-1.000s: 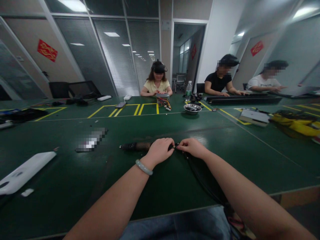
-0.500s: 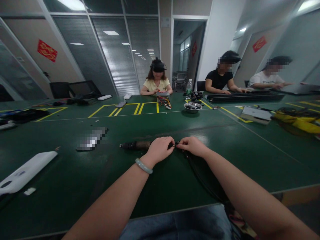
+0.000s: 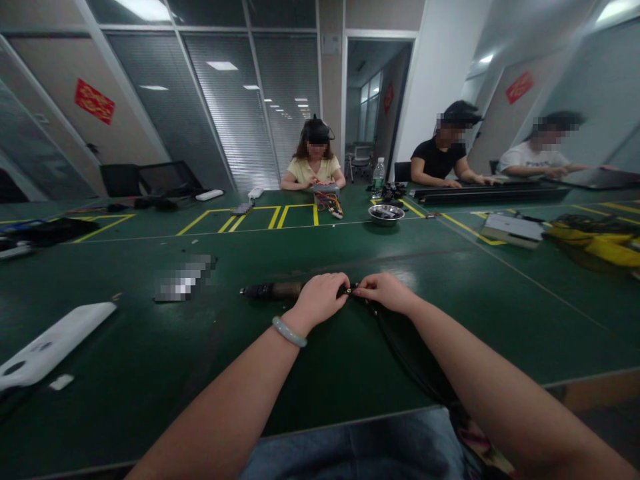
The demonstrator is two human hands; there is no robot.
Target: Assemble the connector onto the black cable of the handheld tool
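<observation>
A dark cylindrical tool (image 3: 273,291) with a brownish grip lies on the green table (image 3: 320,253) in front of me. My left hand (image 3: 320,299), with a pale bangle on its wrist, is closed around the tool's right end. My right hand (image 3: 386,292) pinches a small part right at that end, where a black cable (image 3: 400,347) leaves and runs down toward my lap. The two hands almost touch.
A white flat device (image 3: 47,345) lies at the left, and a blurred item (image 3: 184,279) beyond it. A metal bowl (image 3: 385,214), a water bottle (image 3: 377,179) and wires (image 3: 329,203) sit farther back. Three people work at the far and right sides. Yellow items (image 3: 595,247) lie at the right.
Nothing has visibly changed apart from a slight shift of the view; both hands stay on the tool's end.
</observation>
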